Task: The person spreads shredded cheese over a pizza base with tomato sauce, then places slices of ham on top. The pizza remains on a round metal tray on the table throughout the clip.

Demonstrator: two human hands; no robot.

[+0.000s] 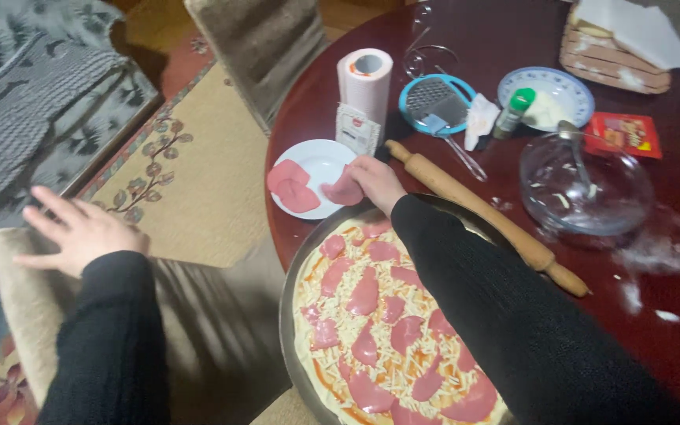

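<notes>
The pizza (379,330) lay raw in a round metal pan (286,315) on the dark red table (670,236), and most of the topping work looked done: sauce and grated cheese covered the dough, and pink slices of sliced meat were spread over nearly all of the part in view. The black sleeve (513,330) hid the pizza's right side, so how full that side was could not be told

Just beyond the pan's far edge stood a small white plate (320,165) with two meat slices (291,187) left on it. The right hand (375,182), at the plate's near rim, pinched another meat slice (343,191) between closed fingertips, held between plate and pizza. By my reading, only these last few slices remained to be laid

The left hand (80,232) was well to the left of the pan, off the table, spread flat and open on the back of a beige chair (198,330), holding nothing

A wooden rolling pin (482,216) lay just right of the pan, a glass bowl (584,193) with a few cheese shreds further right, and a blue grater (436,106) and paper towel roll (366,83) beyond the plate
</notes>
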